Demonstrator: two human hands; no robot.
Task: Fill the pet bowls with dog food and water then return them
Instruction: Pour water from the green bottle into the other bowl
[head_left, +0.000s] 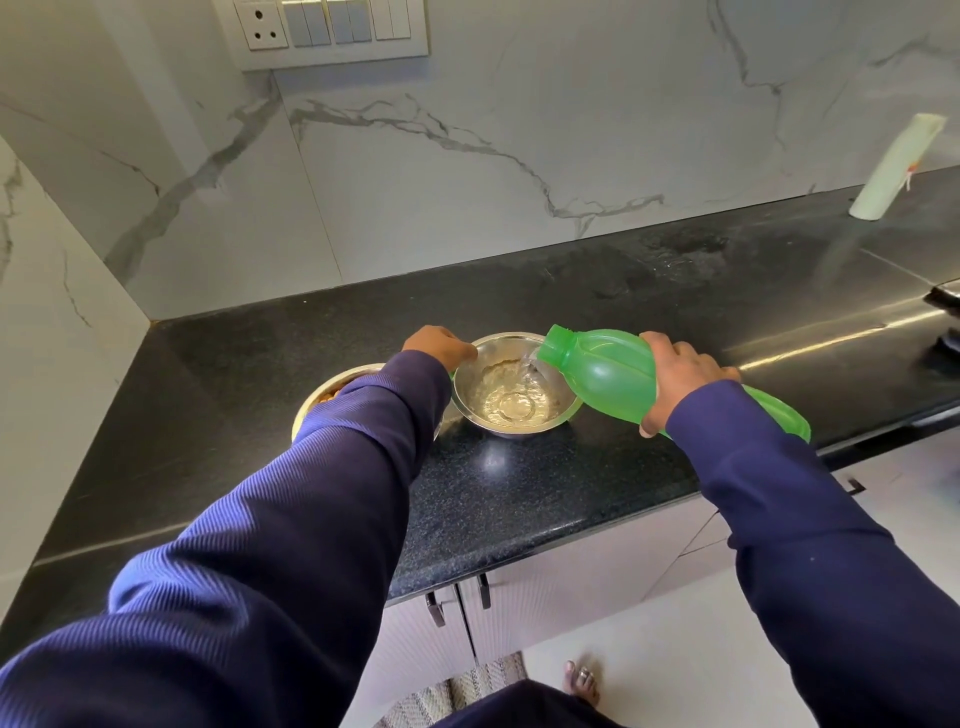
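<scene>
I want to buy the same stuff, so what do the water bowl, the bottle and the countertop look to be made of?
Water bowl: probably stainless steel, polished; its silvery wall mirrors the light.
Green bottle: looks like translucent plastic with a matte, slightly frosted surface that light passes through.
Countertop: seems to be polished black granite or a similar stone, finely speckled and glossy with window glare; a look-alike surface cannot be ruled out.

You have open black granite table (545, 499) in front of the two steel bowls and behind them up to the marble wall (467, 171). The tilted green plastic bottle (613, 374) covers the right rim of the water-filled steel bowl (511, 400). A white roll (896, 166) leans far right, well apart.
</scene>
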